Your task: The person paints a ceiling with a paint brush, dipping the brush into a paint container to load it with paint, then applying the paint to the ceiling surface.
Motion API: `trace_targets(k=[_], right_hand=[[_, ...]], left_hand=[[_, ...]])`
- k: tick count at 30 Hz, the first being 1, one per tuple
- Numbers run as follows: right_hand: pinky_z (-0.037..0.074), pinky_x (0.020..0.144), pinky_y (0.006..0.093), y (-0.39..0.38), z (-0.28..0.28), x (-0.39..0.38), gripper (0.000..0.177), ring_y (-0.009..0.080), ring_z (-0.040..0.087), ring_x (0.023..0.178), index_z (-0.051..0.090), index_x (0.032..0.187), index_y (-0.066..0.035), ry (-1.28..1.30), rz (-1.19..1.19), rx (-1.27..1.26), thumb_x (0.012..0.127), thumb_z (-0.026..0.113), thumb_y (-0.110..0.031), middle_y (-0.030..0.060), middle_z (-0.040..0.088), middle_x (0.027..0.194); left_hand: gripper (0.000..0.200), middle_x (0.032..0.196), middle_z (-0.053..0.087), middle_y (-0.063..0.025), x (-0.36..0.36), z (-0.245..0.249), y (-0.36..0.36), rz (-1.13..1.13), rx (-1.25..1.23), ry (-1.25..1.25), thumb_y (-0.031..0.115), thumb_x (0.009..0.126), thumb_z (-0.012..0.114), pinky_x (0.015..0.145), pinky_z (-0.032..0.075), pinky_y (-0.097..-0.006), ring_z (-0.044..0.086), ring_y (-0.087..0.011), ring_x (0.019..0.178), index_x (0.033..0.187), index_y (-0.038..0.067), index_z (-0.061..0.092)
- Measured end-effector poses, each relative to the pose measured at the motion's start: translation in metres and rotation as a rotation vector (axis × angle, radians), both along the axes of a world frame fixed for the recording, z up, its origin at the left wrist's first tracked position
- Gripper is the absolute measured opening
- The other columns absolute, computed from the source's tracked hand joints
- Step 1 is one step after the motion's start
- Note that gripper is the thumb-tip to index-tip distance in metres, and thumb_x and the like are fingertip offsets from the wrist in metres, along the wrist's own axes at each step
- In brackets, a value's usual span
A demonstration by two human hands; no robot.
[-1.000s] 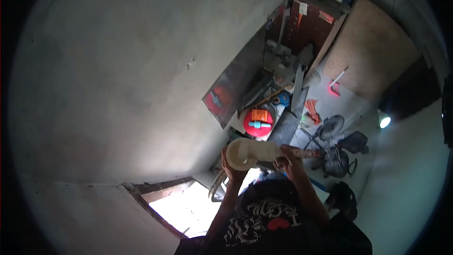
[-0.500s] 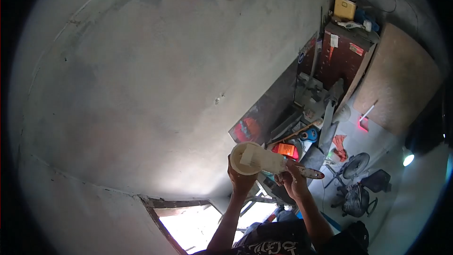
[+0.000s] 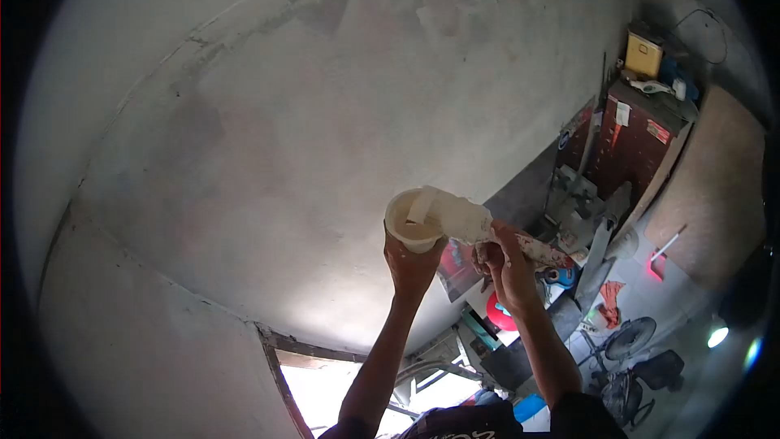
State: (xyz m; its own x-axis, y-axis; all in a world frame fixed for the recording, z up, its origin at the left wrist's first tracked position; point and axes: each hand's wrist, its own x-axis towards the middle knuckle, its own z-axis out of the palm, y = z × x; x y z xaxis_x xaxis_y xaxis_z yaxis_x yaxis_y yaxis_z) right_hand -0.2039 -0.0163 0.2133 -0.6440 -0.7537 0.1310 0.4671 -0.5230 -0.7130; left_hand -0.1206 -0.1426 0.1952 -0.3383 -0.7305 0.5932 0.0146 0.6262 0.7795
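My left hand (image 3: 409, 267) is wrapped around a small pale plastic tub (image 3: 412, 244), which is tipped so its mouth faces me. Inside the tub, the bottom and walls look cream-coloured. A wide paintbrush (image 3: 460, 218), its head coated off-white, lies across the tub's right rim with its tip over the opening. My right hand (image 3: 512, 264) grips the brush where the head meets the handle. The speckled, reddish-stained handle sticks out to the right of that hand. Behind both hands rises a large grey, patchy wall (image 3: 284, 154).
A dark red cabinet (image 3: 634, 142) stands at the right with a yellow tin (image 3: 643, 55) on top. Beside it leans a brown board (image 3: 707, 195). Lower right are a pink dustpan (image 3: 655, 267), an office chair (image 3: 658, 370) and a lit lamp (image 3: 717, 335). A bright window (image 3: 325, 386) lies below.
Both hands, with the tub and brush, have risen in view. The camera has turned, so the wall, cabinet and floor things sit further right and lower. Both grips are unchanged.
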Motion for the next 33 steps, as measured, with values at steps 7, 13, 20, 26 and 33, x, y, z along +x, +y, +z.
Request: trace_targets(k=[7,13,20,26,33], right_hand=[[0.03,0.046,0.024,-0.063,0.039,-0.012,0.03,0.0085,0.039,0.047,0.048,0.072,-0.01,0.051,0.074,-0.101,0.092,0.051,-0.032,-0.0012,0.041,0.054],[0.026,0.041,0.0239,-0.142,0.089,-0.029,0.028,0.0085,0.034,0.042,0.045,0.071,-0.01,-0.027,0.014,-0.186,0.09,0.054,-0.028,-0.0014,0.039,0.054],[0.042,0.057,0.0336,-0.253,0.145,-0.069,0.028,0.0203,0.054,0.062,0.048,0.086,0.001,0.227,-0.43,0.123,0.081,0.057,-0.024,0.0105,0.056,0.073],[0.039,0.038,0.0305,-0.269,0.243,-0.064,0.019,0.0165,0.055,0.047,0.048,0.074,0.001,0.088,-0.455,-0.121,0.081,0.057,-0.015,0.0123,0.056,0.063],[0.036,0.043,0.0264,-0.263,0.25,-0.063,0.028,0.0117,0.048,0.046,0.047,0.067,-0.004,0.173,-0.218,-0.494,0.087,0.055,-0.022,0.0047,0.051,0.059]], left_hand=[[0.061,0.101,0.062,-0.0148,-0.009,0.022,-0.054,0.209,0.026,0.112,0.016,0.063,0.081,0.078,0.049,-0.0383,0.061,-0.0292,0.091,0.113,0.003,0.049],[0.06,0.102,0.06,-0.0152,0.03,0.017,-0.092,0.352,-0.022,0.151,0.019,0.067,0.082,0.08,0.049,-0.0362,0.059,-0.0245,0.093,0.112,-0.003,0.049],[0.056,0.111,0.054,-0.0144,0.124,0.0,-0.038,0.559,0.115,0.137,0.016,0.069,0.081,0.088,0.044,-0.0361,0.051,-0.0217,0.103,0.111,-0.004,0.051],[0.075,0.124,0.045,-0.0122,0.207,-0.055,0.064,0.629,0.241,0.053,0.004,0.072,0.075,0.098,0.038,-0.0363,0.045,-0.0215,0.116,0.131,-0.001,0.028],[0.084,0.125,0.044,-0.0156,0.255,-0.166,0.102,0.695,0.315,-0.118,0.01,0.063,0.081,0.098,0.039,-0.0398,0.047,-0.025,0.113,0.13,0.0,0.033]])
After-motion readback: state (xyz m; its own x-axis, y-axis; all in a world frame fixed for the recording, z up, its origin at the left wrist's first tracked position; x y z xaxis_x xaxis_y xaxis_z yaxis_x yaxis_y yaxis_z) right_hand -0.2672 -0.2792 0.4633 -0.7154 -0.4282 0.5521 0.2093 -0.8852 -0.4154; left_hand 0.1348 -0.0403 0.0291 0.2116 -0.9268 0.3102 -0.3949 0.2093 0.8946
